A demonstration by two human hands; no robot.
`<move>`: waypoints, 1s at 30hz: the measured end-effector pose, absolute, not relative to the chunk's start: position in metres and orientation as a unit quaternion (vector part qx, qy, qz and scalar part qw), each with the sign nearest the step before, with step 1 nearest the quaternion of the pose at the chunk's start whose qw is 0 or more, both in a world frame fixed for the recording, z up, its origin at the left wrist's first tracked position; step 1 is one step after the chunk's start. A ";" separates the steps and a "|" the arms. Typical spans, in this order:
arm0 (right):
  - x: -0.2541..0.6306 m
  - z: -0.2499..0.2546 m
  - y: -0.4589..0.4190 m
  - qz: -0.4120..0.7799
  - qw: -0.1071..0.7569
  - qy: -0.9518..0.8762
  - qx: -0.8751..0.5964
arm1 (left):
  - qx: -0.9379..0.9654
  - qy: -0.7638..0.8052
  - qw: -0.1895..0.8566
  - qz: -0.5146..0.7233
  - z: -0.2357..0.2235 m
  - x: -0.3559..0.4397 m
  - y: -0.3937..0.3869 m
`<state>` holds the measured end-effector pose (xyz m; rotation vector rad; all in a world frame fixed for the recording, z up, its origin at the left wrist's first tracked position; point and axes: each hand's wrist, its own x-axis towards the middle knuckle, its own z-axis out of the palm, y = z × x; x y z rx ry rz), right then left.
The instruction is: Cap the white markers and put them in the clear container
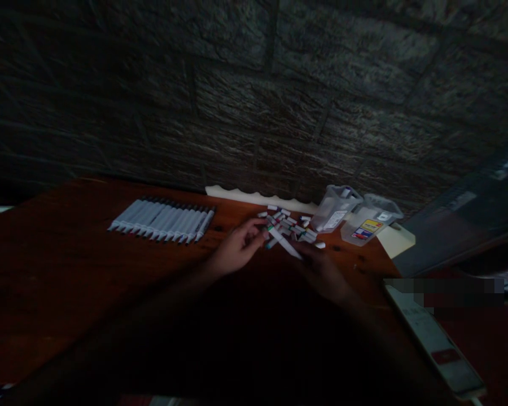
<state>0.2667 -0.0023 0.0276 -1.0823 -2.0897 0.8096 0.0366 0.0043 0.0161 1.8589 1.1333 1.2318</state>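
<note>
A white marker (286,242) with a green band near its upper end slants between my two hands. My right hand (324,272), dark in shadow, is closed around the marker's lower end. My left hand (237,248) has its thumb and fingers curled together beside the banded end; what sits between its fingertips is too small and dim to make out. Just beyond the hands lies a loose heap of short marker caps (298,230), white with coloured bands. To the left, several uncapped-looking white markers (163,220) lie side by side in a neat row.
Two clear plastic containers (333,211) stand at the table's back right, one with a yellow label. A phone (436,338) lies at the right edge of the wooden table (46,270). A white scalloped strip (254,196) runs along the foot of the stone wall (245,101).
</note>
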 end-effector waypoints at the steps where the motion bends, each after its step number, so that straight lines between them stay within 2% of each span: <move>1: 0.268 0.029 -0.002 0.311 0.317 -0.795 -0.413 | 0.692 0.416 0.342 0.480 0.017 0.037 0.005; 4: 0.271 0.032 -0.002 0.290 0.307 -0.809 -0.409 | 0.669 0.393 0.400 0.488 0.020 0.038 0.004; 9: 0.270 0.039 -0.004 0.242 0.329 -0.816 -0.408 | 0.654 0.392 0.436 0.478 0.026 0.041 -0.001; 16: 0.277 0.044 0.000 0.258 0.363 -0.761 -0.471 | 0.551 0.383 0.498 0.549 0.026 0.031 0.009; 23: 0.274 0.044 -0.002 0.274 0.436 -0.735 -0.442 | 0.384 0.335 0.612 0.605 0.028 0.030 0.012; 30: 0.266 0.038 -0.005 0.314 0.446 -0.729 -0.412 | 0.344 0.330 0.617 0.626 0.027 0.028 0.016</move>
